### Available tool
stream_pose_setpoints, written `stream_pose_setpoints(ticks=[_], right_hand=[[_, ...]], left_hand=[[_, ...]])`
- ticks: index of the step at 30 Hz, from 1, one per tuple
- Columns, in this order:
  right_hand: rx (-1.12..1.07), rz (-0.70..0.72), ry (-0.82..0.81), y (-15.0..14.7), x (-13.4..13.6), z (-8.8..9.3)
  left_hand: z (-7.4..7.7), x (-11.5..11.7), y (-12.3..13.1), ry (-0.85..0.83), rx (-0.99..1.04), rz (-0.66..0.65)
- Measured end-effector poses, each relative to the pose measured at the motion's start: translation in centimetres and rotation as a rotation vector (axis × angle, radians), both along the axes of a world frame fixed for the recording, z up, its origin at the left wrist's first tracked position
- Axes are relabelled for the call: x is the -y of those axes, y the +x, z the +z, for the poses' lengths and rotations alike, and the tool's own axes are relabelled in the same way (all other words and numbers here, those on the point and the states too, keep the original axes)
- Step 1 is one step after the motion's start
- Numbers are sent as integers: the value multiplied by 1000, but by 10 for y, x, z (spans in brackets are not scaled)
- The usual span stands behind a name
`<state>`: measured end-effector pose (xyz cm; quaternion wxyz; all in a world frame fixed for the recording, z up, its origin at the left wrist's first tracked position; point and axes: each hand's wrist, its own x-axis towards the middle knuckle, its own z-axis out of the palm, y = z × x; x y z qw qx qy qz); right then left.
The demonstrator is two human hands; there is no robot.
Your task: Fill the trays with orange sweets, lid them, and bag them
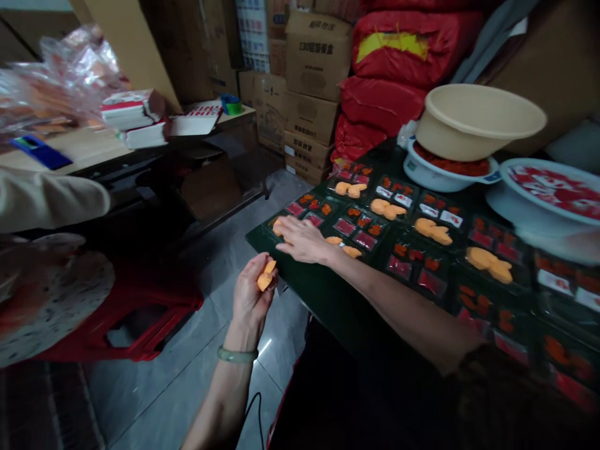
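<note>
The left hand [253, 290] is closed, thumb and fingers pinching some cut orange pieces [266, 277] just off the worktop's front edge. The right hand [302, 240] lies nearly flat over the corner tray [296, 208] at the worktop's left corner, its fingertips at 1 more orange piece [278, 226] — whether they grip it or only press it, I cannot tell.

Out from there, on the dark green worktop [323, 300], the next tray [360, 226] along the front edge shows orange pieces partly behind the right wrist. Toward the far edge, 4 trays carry orange pieces beside their small packets, so those look done in that respect; the corner tray seems to be the one in hand.

What is left is less certain: the rightmost far tray [569, 281] shows packets but no orange pieces I can make out, and the front trays behind the forearm are too hidden or blurred to judge.

By the far edge, a cream tub [450, 134] is stacked on a white tub [431, 178] — a packet tub [515, 215] stands beside them.
</note>
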<state>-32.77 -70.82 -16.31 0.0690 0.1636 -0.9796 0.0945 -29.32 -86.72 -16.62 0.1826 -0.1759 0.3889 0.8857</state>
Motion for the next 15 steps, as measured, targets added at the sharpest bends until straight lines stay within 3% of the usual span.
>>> stream_pose_setpoints(ticks=[4,7,9,12,15], right_hand=[[56,30,-82,1,5,0],[42,-94,-345,22,4,13],[71,-217,-685,51,2,23],[332,-331,-1362,108,2,32],[437,-365,-1908,162,-2,33]], left_hand=[[11,-2,0,-11,87,23],[20,-9,6,-75,59,14],[24,-18,16,-140,-51,-2],[23,-40,44,-286,-379,-32],[22,-66,88,-482,-776,-215]])
